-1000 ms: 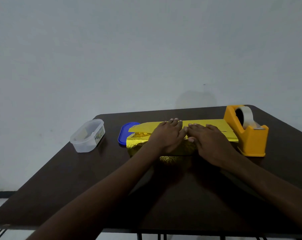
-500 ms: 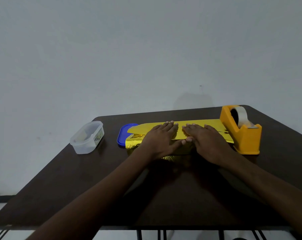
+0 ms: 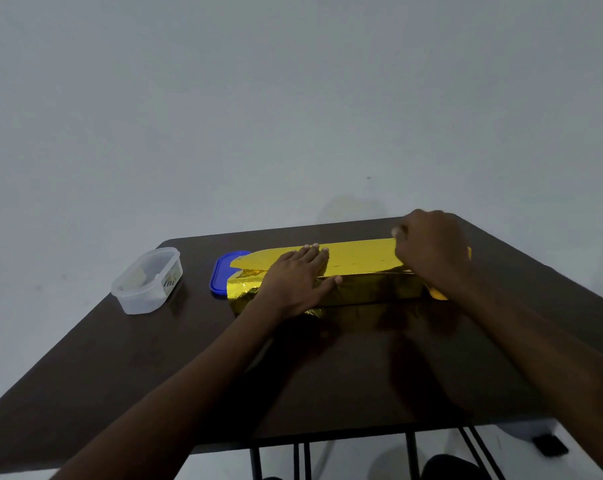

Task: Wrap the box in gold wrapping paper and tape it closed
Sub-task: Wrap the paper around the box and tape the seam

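Head view. We see the box (image 3: 327, 282), wrapped in gold paper (image 3: 358, 258), lying lengthwise left to right at the middle of the far half of the dark table (image 3: 154, 368). The paper covers its top and near side; at the left end the paper stands loose and crumpled.

The left hand (image 3: 293, 278) lies flat on the top of the box near its left end. Its fingers are straight and point to the far side; the thumb reaches right along the near top edge. It presses the paper and grips nothing.

The right hand (image 3: 428, 247) is raised over the right end of the box, fingers curled downward. We cannot tell what it holds, if anything; a pale spot shows at its fingertips. Small yellow-orange parts of the tape dispenser (image 3: 438, 293) show beside and below this hand; the rest is hidden.

A blue lid (image 3: 222, 275) lies flat, touching the left end of the box. A clear tub (image 3: 147, 284) stands further left, well apart from the lid.
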Motion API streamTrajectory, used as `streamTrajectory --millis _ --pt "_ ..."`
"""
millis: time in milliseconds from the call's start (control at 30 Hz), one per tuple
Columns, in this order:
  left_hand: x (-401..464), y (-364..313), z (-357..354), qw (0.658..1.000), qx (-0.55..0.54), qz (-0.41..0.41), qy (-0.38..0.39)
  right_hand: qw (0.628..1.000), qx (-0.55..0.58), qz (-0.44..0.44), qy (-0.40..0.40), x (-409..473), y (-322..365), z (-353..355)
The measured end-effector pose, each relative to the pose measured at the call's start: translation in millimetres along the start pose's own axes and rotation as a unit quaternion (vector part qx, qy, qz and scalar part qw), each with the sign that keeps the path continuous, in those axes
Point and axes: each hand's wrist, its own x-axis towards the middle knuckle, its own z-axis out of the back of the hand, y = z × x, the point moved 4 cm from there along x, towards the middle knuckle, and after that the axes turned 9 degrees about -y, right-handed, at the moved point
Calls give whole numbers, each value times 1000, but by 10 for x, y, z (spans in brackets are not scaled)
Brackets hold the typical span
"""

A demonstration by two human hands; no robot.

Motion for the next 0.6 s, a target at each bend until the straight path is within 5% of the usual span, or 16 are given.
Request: streamTrajectory --millis 233,467,600 --pt "-14 -10 11 1000 2 2 3 990 -85 -106 33 174 -532 217" --pt "-13 16 4 1000 11 0 -4 961 46 -245 120 288 -788 132" --pt "8 14 -24 1000 18 -4 -9 902 186 -341 188 252 -893 49"
